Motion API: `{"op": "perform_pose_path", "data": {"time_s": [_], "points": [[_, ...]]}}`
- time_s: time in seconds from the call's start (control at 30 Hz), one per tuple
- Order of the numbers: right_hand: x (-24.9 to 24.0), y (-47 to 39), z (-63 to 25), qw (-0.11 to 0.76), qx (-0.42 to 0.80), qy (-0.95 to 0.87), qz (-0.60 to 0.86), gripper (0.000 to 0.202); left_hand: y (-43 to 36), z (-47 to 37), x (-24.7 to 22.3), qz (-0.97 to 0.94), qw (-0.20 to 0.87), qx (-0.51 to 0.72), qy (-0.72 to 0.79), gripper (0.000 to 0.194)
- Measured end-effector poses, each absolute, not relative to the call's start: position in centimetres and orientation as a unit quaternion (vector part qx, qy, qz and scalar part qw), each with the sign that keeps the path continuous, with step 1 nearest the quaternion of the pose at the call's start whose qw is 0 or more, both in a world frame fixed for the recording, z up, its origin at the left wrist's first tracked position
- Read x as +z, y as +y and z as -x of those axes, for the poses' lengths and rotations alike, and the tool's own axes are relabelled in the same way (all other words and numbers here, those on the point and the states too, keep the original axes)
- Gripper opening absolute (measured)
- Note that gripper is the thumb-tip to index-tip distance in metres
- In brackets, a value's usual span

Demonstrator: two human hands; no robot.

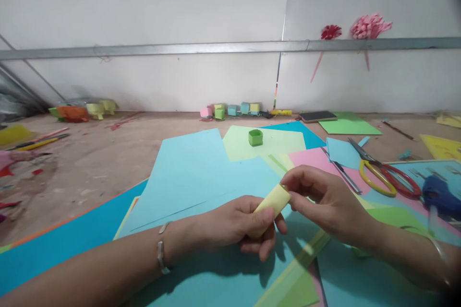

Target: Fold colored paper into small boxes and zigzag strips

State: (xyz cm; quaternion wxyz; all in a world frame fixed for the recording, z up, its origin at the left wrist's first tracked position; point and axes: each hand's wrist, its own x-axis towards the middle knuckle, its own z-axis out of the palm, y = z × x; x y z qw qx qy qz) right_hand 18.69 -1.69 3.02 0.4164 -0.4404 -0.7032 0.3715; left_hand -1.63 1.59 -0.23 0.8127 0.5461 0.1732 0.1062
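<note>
A yellow paper strip is held above the blue paper on the surface, its long axis slanted from the left hand up toward the right hand. Its lower end is gripped by closed left thumb and fingers; its upper end, nearer the right, is pinched by nearly closed right fingertips.
</note>
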Motion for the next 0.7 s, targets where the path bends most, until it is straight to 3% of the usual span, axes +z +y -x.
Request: {"op": "perform_pose_path", "data": {"time_s": [0.3, 0.43, 0.57, 0.7], "points": [[3.00, -2.26, -18.87, 0.431, 0.351, -0.729, 0.399, 0.010, 1.43, 1.55, 0.12, -0.560, 0.799, 0.099, 0.195, 0.043], [3.20, -2.53, -19.00, 0.417, 0.226, -0.794, 0.380, 0.012, 1.35, 1.38, 0.08, -0.584, 0.769, 0.143, 0.217, 0.043], [3.07, -2.50, -18.93, 0.428, 0.108, -0.817, 0.371, 0.007, 1.14, 1.13, -0.07, -0.650, 0.686, 0.180, 0.273, 0.029], [2.79, -2.40, -18.84, 0.427, 0.067, -0.821, 0.373, 0.009, 0.94, 1.20, -0.30, -0.761, 0.510, 0.252, 0.312, 0.015]]}}
